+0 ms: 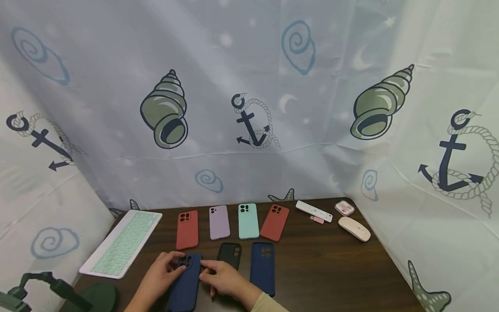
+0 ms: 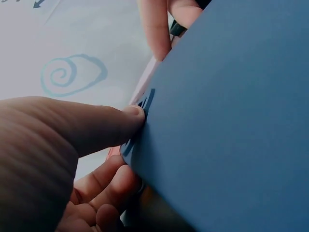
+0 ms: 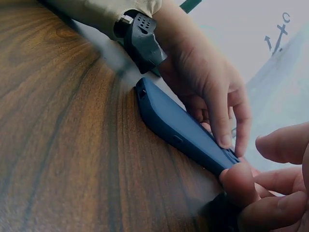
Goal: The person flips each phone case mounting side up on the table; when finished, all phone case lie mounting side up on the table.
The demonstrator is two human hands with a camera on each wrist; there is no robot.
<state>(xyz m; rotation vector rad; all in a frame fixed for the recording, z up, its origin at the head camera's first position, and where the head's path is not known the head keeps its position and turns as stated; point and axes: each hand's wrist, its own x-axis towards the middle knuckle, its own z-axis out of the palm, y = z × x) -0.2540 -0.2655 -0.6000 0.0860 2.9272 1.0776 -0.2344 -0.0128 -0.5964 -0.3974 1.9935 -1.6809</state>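
Observation:
A dark blue phone case lies between my hands at the table's near side, its camera cutouts at the far end. My left hand pinches that end, thumb over the cutouts and fingers at the far left corner. In the left wrist view, the left thumb presses beside the cutouts of the case. My right hand touches the case's right edge near the top with a fingertip. The right wrist view shows the right fingers at the top corner, the thumb standing away from the case.
Beyond the hands stand a red case, a lilac case, a mint case and another red case. A black case and second blue case lie rightward. A keyboard is left, a mouse right.

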